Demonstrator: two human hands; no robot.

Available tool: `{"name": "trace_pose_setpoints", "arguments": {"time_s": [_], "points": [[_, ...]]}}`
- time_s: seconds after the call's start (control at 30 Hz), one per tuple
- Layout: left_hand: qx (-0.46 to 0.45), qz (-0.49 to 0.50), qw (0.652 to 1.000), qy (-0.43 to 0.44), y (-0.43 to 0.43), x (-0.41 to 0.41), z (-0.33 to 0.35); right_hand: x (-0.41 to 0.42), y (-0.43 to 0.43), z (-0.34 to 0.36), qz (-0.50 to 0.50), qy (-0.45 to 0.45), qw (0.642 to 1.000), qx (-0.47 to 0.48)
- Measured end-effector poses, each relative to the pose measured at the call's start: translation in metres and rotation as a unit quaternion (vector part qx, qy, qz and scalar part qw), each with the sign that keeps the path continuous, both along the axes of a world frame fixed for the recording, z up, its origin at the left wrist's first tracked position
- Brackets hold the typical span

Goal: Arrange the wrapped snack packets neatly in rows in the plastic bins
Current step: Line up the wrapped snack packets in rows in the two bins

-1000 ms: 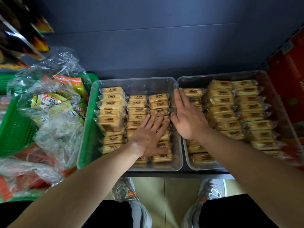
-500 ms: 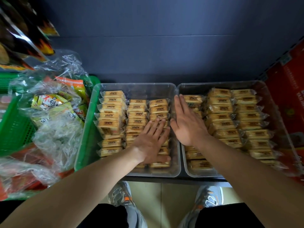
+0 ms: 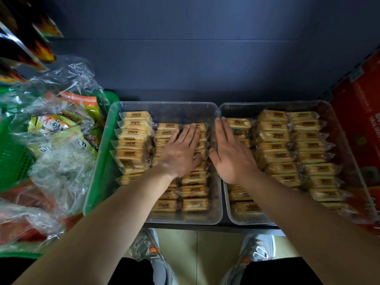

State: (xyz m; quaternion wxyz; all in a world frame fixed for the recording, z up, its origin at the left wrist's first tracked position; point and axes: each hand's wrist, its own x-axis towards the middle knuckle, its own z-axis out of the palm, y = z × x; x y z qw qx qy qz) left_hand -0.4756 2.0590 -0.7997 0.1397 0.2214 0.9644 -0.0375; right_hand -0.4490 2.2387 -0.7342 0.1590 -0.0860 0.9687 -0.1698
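Shifted away from the body since a second ago: left hand [image 3: 181, 153], earlier over the near-middle packets, now lying palm down with fingers straight and close together on the middle and right rows of the left bin [image 3: 164, 104], fingertips reaching the farthest packets of those two rows. Hardly moved in that time: right hand [image 3: 231, 155], likewise flat, fingers straight and together, thumb spread toward the left hand, resting palm down on the leftmost row of the right bin [image 3: 273, 104], just beside that bin's left wall. Both hands only pressing on wrappers, curled round nothing.

Under and around the left hand: snack packets [image 3: 133, 140], yellow in clear wrap with dark labels, set in three rows inside the left bin, left row standing higher and less even, the other two lower and straighter. Under and to the right of the right hand: same packets in three rows filling the right bin.

Both bins clear plastic, side by side and touching, at the front edge of a dark shelf. Behind them: dark blue back panel [image 3: 185, 58]. Further left: green basket [image 3: 12, 157] heaped with crumpled clear bags [image 3: 61, 167] of other snacks. Far right: red carton [image 3: 362, 124]. Below the shelf edge: grey shoes [image 3: 148, 247] with orange marks on pale floor tiles [image 3: 197, 243].
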Motion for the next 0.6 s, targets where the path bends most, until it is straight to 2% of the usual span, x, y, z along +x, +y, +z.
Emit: {"name": "trace_pose_setpoints", "arguments": {"time_s": [0.13, 0.2, 0.3, 0.37, 0.47, 0.53, 0.6], "points": [[-0.016, -0.002, 0.999, -0.04, -0.002, -0.003, 0.012, 0.0, -0.001, 0.005, 0.006, -0.013, 1.0, 0.015], [-0.027, -0.018, 0.998, -0.046, -0.004, -0.005, 0.03, -0.001, -0.001, 0.012, 0.016, -0.014, 0.998, 0.059], [-0.039, -0.024, 0.999, -0.014, -0.027, -0.003, 0.072, 0.004, -0.008, 0.028, 0.081, 0.091, 0.984, 0.131], [-0.055, -0.018, 0.998, 0.01, -0.061, 0.002, 0.096, 0.009, -0.025, 0.036, 0.139, 0.12, 0.978, 0.101], [-0.106, 0.045, 0.993, -0.014, -0.117, 0.016, 0.111, 0.006, -0.066, 0.028, 0.164, 0.026, 0.986, 0.032], [-0.127, 0.095, 0.987, -0.036, -0.138, 0.024, 0.105, -0.006, -0.092, 0.008, 0.149, -0.024, 0.988, 0.042], [-0.112, 0.13, 0.984, -0.039, -0.144, 0.023, 0.093, -0.021, -0.112, -0.015, 0.144, -0.036, 0.987, 0.068]]}}
